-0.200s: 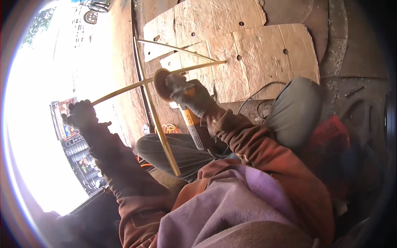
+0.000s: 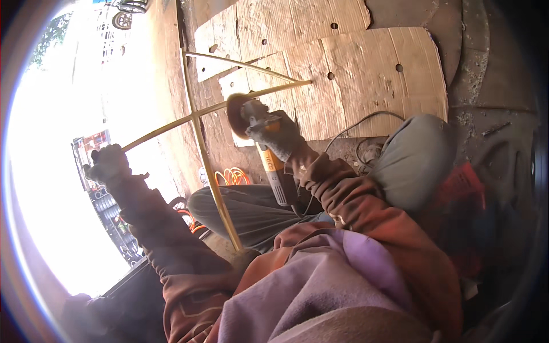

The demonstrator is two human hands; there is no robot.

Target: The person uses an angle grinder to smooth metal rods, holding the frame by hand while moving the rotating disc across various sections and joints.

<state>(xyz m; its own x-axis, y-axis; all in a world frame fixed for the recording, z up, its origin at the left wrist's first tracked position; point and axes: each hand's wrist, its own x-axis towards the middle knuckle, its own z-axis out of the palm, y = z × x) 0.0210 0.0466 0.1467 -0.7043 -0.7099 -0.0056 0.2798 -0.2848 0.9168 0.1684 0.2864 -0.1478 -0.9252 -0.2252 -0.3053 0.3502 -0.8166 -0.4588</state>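
Note:
My gloved right hand (image 2: 279,137) is wrapped round the head end of a yellow and dark angle grinder (image 2: 274,180). The grinder's round disc (image 2: 237,116) is at the crossbar of a gold-coloured metal frame (image 2: 210,166), right of where two bars cross; whether it touches cannot be made out. At the left, my gloved left hand (image 2: 108,164) closes round the crossbar's near-left end. One long bar runs down over my leg, and a slanting brace joins the crossbar's far right end.
Two flattened cardboard sheets (image 2: 377,86) with holes lie on the ground ahead. A dark cable (image 2: 366,119) loops by my right knee (image 2: 420,160). Orange hose (image 2: 233,176) is coiled beyond my left leg. Something red (image 2: 460,186) lies at the right. Glare washes out the left side.
The grinder and my right hand have shifted slightly right along the crossbar. The frame's near bar end and my left hand sit a little lower and further left in view.

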